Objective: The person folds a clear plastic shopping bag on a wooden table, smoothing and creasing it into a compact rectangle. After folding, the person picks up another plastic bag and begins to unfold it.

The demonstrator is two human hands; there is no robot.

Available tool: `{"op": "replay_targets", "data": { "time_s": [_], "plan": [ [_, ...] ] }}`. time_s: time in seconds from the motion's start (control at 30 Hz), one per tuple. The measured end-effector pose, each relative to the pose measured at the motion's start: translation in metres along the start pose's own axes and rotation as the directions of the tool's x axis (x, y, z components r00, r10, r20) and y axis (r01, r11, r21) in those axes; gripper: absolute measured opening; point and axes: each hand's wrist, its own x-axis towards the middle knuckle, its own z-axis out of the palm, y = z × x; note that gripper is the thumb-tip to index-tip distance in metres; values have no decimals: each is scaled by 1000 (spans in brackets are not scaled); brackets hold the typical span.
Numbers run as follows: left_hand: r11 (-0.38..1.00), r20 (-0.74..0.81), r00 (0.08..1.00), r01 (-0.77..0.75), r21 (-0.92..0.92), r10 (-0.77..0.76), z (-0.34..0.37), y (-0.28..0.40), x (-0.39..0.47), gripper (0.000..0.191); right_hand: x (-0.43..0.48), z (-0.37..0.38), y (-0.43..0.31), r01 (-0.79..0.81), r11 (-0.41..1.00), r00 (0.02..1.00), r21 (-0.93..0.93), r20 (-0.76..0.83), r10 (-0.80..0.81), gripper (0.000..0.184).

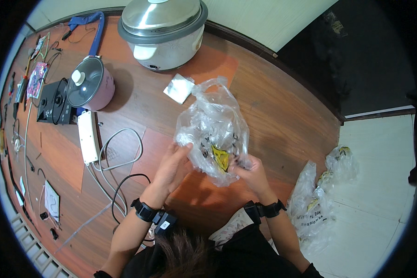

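A crumpled clear plastic bag [212,121] with yellow and black print spans the space between my two hands over the wooden floor. My left hand [175,166] is at the bag's lower left edge, thumb against the plastic; how firmly it grips is hard to tell. At the lower right, the fingers and thumb of my right hand [252,172] pinch the bag near its yellow patch. A small white square packet [179,88] lies just beyond the bag. Each wrist wears a black strap with a device.
A large rice cooker [165,52] stands at the back. Left are a pink lidded pot [102,87], a black control panel [55,107], a white power strip [88,137] with looped cables, and scattered tools. More clear plastic bags [312,208] lie at right, beside white tiles.
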Motion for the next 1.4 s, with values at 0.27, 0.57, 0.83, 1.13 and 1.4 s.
{"op": "replay_targets", "data": {
  "time_s": [0.27, 0.57, 0.83, 1.13, 1.4],
  "plan": [
    [966, -97, 993, 36, -255, -63, -26, -13, 20, 34, 13, -13, 7, 101, 988, 995, 119, -10, -101, 17],
    [860, 188, 975, -3, -511, 115, -39, 20, 20, 49, 33, -49, 31, -39, 430, 999, 902, 22, 44, 42],
    [991, 265, 964, -67, 112, 35, -24, 18, 0, 49, 23, -18, -5, -156, 824, 935, 545, 351, -56, 66],
    [838, 141, 980, -196, 509, 143, -32, 4, 7, 29, 39, 10, -3, 74, 987, 986, -140, 160, -52, 33],
    [842, -318, 785, -531, 99, 532, -76, 51, 19, 17, 56, -47, -8, 286, 856, 836, 430, -548, -4, 15]
  ]
}}
